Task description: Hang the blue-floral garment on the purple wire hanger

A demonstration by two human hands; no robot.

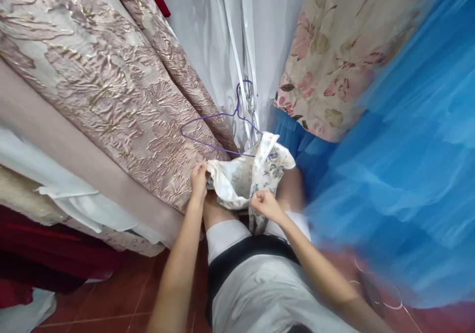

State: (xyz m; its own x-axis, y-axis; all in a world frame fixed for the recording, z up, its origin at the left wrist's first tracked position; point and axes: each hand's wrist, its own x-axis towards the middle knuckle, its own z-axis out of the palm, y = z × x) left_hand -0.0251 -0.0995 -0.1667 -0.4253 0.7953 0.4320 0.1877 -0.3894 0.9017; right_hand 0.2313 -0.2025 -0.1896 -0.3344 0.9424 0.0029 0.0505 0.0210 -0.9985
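Note:
A white garment with a blue-grey floral print (pixel 237 174) lies across my lap, and its full shape is not visible. My left hand (pixel 199 179) is closed on its left edge in a pinch. At the garment's lower middle, my right hand (pixel 265 203) pinches the edge near a pale band. A thin purple clothes hanger (pixel 208 117) lies just beyond, its right arm running to the garment's upper part. How far the hanger goes inside the cloth is hidden.
Pink-gold brocade fabric (pixel 111 90) hangs close on my left. White ribbons (pixel 237 51) dangle ahead before white cloth. Floral fabric (pixel 326 75) and a large blue tulle skirt (pixel 404 189) crowd my right. Red floor tiles (pixel 118 303) show below.

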